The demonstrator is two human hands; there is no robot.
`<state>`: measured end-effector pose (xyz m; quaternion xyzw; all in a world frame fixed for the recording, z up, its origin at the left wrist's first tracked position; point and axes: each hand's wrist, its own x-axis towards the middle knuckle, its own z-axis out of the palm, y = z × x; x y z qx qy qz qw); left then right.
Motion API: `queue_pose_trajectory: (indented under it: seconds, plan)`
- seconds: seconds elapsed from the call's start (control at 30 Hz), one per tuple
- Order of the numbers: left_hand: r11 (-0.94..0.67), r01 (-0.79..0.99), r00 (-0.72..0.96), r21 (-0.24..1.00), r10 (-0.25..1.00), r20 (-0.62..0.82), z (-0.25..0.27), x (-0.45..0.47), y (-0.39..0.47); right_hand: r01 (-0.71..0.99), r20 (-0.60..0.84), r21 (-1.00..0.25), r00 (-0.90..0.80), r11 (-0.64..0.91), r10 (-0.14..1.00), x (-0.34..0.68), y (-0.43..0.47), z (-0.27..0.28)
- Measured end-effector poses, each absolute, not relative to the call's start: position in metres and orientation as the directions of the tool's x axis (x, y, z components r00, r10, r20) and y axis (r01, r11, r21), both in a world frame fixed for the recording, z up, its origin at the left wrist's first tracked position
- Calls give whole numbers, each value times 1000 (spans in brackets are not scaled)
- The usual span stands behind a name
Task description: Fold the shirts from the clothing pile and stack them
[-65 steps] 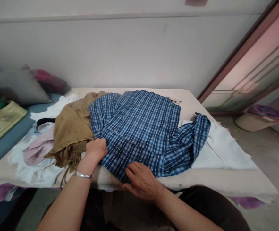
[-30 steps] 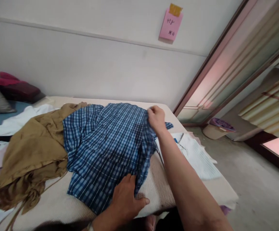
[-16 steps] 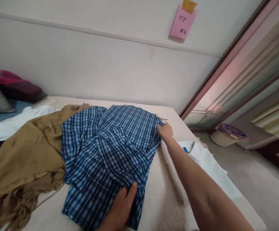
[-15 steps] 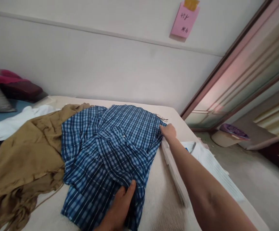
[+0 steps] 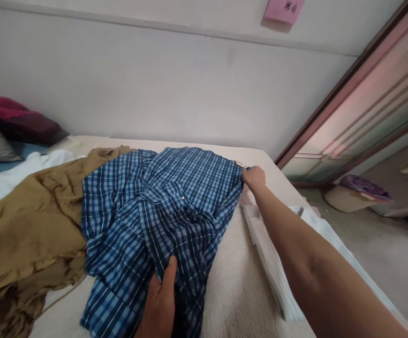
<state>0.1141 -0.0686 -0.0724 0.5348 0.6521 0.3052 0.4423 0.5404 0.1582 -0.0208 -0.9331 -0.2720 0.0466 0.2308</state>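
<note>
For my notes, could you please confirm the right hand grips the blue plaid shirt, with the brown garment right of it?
The right hand does grip the blue plaid shirt, but the head view shows the brown garment left of it.

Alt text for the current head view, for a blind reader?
A blue plaid shirt lies on a pale surface; the right hand grips its far right edge, the left hand touches its near part. Brown cloth lies to its left, striped cloth to its right.
</note>
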Motion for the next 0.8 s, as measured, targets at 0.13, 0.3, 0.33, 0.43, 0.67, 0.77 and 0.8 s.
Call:
queue_pose_trajectory:
  seconds: [0.13,0.3,0.33,0.43,0.67,0.77,0.8]
  plan:
    - [175,419,-90,891,984,-151,-54,114,-72,525,84,-539,812,-659,577,522,195,-19]
    - [174,419,-130,891,983,-131,-51,117,-76,506,22,-635,767,-583,642,501,220,-39]
    - [178,428,-135,886,982,-132,-52,117,-77,497,5,-655,757,-570,654,498,220,-44]
    - [214,445,-142,870,976,-168,-54,119,-79,474,-15,-708,731,-523,682,491,218,-54]
    - [303,484,-195,821,952,-237,-56,127,-82,481,35,-771,687,-418,726,480,225,-56]
    - [265,543,-132,797,964,-230,-66,123,-85,485,30,-773,673,-410,739,473,228,-59]
    - [256,562,-116,787,966,-231,-70,121,-86,484,19,-771,668,-414,744,470,228,-60]
